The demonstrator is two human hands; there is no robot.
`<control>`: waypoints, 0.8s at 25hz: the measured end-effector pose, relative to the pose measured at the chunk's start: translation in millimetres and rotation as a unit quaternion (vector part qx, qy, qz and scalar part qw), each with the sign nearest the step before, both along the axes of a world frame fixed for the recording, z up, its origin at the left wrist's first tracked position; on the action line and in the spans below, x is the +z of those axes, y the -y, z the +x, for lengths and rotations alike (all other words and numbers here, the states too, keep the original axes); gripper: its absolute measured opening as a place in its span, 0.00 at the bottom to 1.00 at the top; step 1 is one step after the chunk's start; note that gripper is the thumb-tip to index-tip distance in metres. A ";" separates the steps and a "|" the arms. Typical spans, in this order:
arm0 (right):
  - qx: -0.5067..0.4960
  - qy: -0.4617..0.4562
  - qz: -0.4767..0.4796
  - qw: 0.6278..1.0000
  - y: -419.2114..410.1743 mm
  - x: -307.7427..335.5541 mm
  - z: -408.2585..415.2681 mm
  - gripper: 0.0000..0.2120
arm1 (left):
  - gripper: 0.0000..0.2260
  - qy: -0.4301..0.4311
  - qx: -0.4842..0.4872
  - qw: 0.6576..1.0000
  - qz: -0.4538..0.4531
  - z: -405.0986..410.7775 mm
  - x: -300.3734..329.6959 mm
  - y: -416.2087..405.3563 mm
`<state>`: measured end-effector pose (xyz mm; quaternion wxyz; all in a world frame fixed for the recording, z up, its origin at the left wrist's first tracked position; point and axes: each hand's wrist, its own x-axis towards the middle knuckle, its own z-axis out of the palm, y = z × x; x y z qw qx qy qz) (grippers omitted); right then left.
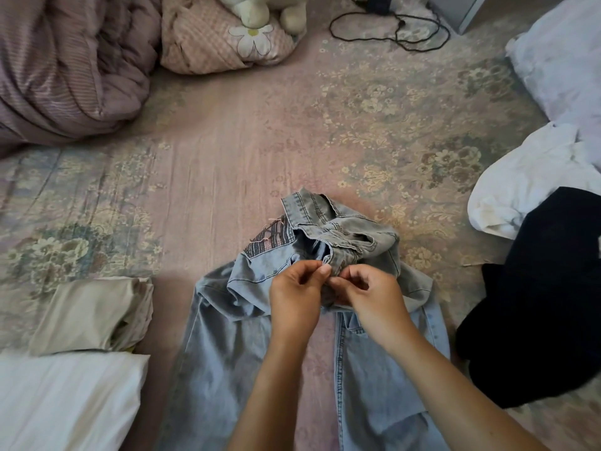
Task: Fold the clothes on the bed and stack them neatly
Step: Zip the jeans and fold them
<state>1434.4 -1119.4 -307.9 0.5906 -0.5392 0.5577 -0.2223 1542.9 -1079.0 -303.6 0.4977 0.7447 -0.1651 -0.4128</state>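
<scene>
Floral pink bed [227,151] holds jeans [374,369], quilt [65,70].

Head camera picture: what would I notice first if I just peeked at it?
First you would spot the light blue jeans in the near middle of the bed, legs running toward the camera, with the left hand and right hand pinching the bunched waistband. Next come the black garment and crumpled white clothes on the right. A folded beige piece lies at lower left, and a plush toy sits at the far top.
</scene>
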 end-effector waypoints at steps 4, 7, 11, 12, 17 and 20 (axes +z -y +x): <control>-0.033 0.022 -0.019 0.999 -5.2 -1.9 5.9 0.07 | 0.05 0.031 -0.003 0.999 0.006 -1.0 4.2 1.4; -0.037 0.020 -0.052 0.998 -11.1 -4.7 11.5 0.04 | 0.06 0.066 0.015 0.997 0.036 -2.2 9.4 -2.1; -0.003 -0.029 -0.158 0.987 -26.9 -10.8 14.0 0.04 | 0.11 0.098 0.015 0.992 0.073 -4.7 15.7 -3.1; 0.000 -0.033 -0.175 0.984 -30.5 -11.7 14.5 0.05 | 0.10 0.089 0.026 0.993 0.074 -5.1 15.4 -2.4; -0.012 -0.038 -0.213 0.976 -32.5 -13.6 15.4 0.03 | 0.06 0.035 0.066 0.995 0.059 -5.7 9.4 0.4; -0.027 -0.033 -0.206 0.978 -31.5 -11.6 15.9 0.03 | 0.06 0.025 0.078 0.996 0.046 -7.1 7.1 -1.1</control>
